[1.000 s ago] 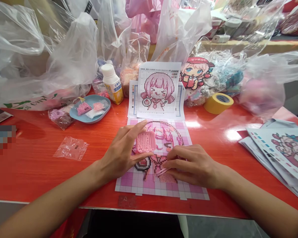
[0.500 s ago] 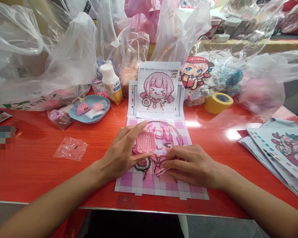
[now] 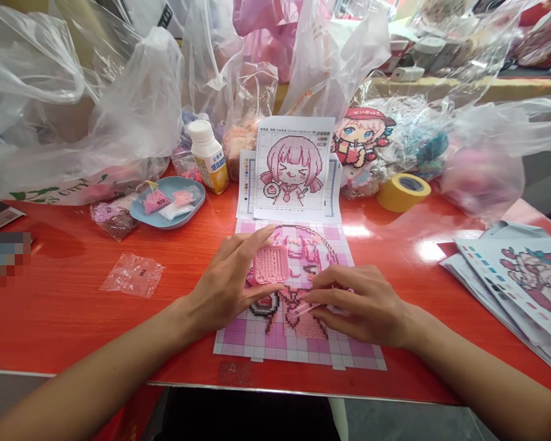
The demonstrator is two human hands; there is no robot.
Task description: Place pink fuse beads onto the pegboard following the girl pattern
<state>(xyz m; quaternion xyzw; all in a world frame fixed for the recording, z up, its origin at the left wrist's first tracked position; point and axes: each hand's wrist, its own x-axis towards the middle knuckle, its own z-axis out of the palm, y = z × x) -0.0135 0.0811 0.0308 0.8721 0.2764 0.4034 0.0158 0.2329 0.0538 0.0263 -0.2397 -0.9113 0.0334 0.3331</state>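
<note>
Left hand grips a square pink plastic tray. Right hand pinches slim pale-pink tweezers, slanting, tips pointing lower-left.

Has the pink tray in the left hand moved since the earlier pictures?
No: against the gridded board, the pink tray in the left hand keeps practically the same place.

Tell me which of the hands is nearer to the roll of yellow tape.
Right. The right hand is on the near side of the yellow tape, slightly left; the left hand, holding a pink tray, is farther left.
</note>
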